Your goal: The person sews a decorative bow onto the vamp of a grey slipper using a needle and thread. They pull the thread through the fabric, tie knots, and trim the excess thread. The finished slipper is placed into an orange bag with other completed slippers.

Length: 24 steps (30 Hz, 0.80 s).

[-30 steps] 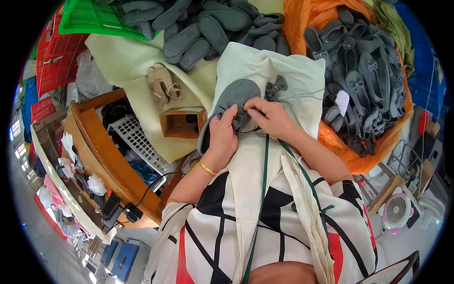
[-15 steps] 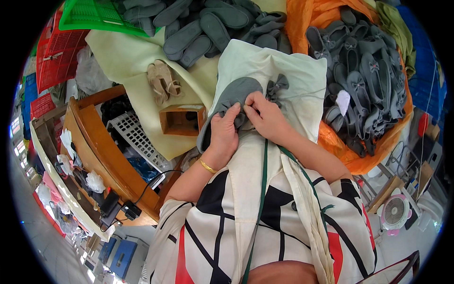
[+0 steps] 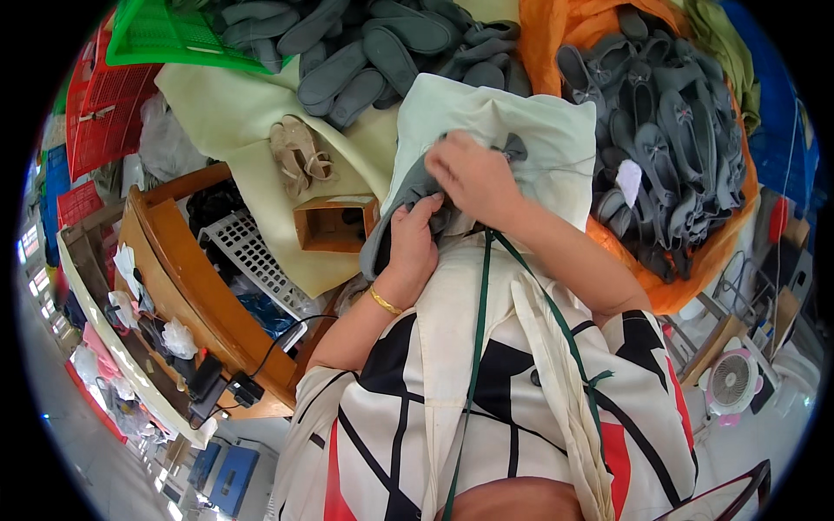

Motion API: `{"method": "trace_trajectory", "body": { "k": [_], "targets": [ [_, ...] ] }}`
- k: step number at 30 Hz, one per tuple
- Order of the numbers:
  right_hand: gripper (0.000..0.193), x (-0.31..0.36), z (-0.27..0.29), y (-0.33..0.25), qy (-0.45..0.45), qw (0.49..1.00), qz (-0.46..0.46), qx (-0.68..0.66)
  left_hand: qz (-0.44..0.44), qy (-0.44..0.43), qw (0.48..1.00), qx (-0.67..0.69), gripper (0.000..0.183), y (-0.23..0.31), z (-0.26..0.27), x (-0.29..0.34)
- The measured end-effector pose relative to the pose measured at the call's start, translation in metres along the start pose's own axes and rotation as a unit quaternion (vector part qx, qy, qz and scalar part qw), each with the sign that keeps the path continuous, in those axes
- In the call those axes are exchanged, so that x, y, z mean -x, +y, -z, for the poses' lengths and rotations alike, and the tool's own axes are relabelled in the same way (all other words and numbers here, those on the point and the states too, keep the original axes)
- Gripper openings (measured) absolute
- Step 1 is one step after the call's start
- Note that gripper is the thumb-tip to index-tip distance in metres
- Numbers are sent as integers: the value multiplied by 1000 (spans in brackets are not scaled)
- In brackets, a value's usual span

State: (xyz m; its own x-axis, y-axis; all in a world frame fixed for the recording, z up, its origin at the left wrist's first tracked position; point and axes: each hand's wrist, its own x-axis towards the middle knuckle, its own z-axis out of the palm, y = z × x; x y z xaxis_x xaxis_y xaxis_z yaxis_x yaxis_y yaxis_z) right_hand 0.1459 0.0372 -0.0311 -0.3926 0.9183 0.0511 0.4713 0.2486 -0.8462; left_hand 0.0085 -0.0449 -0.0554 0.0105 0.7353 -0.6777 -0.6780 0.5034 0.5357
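Note:
A grey fabric slipper [image 3: 382, 240] lies on the white cloth [image 3: 556, 130] across my lap. My left hand [image 3: 409, 249] is closed round its near part, with the thumb pressed on the gathered fabric at its upper. Over the slipper's toe end is my right hand [image 3: 476, 176], its fingers curled together and slightly blurred. Whatever those fingertips pinch is too small to make out. A dark grey bow [image 3: 517, 146] shows on the cloth just beyond my right hand, partly hidden by it. Thin dark thread runs over the cloth to the right of that hand.
Grey slippers [image 3: 391, 61] are heaped at the far side. An orange sack [image 3: 599, 252] of bowed slippers stands at the right. To the left are beige sandals [image 3: 295, 152], a small open box [image 3: 326, 227], a wooden drawer [image 3: 187, 269] and a green basket [image 3: 174, 39].
My right hand has risen off the bow area and moved up toward the slipper's toe, now covering it. The left hand keeps its hold on the slipper.

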Motion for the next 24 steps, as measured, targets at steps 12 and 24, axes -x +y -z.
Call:
{"method": "trace_trajectory", "body": {
  "k": [12,24],
  "targets": [
    [18,51,261,113,274,791,-238,-492,7,-1,1000,-24,29,16,-15,11],
    [19,119,263,89,320,895,-225,-213,46,-150,929,-334,31,53,-50,-4]
  ]
}}
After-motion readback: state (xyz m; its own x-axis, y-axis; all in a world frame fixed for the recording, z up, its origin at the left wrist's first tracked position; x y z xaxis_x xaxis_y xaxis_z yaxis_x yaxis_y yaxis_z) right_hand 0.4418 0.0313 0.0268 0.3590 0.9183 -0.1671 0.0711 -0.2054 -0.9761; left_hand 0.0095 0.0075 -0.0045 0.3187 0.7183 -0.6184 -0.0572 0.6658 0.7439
